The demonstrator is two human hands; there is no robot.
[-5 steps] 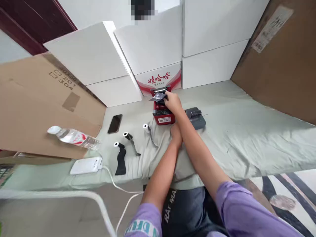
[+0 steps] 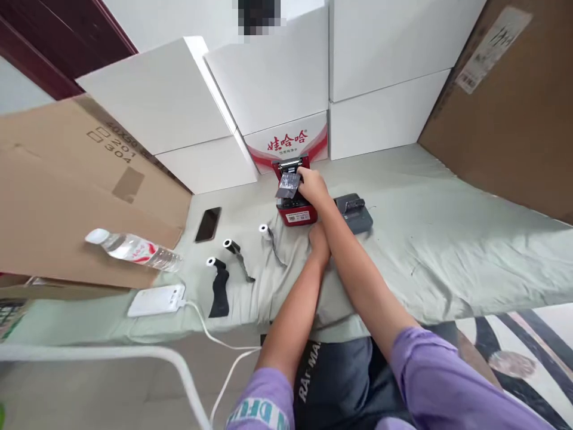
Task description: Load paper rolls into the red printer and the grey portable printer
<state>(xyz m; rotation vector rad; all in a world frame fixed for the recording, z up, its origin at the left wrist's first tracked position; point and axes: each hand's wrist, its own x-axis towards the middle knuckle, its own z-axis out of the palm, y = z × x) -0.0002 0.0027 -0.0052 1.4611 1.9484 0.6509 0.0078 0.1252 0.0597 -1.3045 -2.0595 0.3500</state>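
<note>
My right hand [image 2: 312,185] pinches dark strip [image 2: 287,185] over red printer [image 2: 293,200]; loose pinch, strip may slip. Left hand [image 2: 319,239] at 6 o'clock, mostly hidden, can't tell grip.

Pale green sheet [image 2: 447,239] over the surface, stacked white boxes [image 2: 268,71] behind, brown cardboard [image 2: 54,197] leaning at both sides, dark door frame [image 2: 67,36]
</note>
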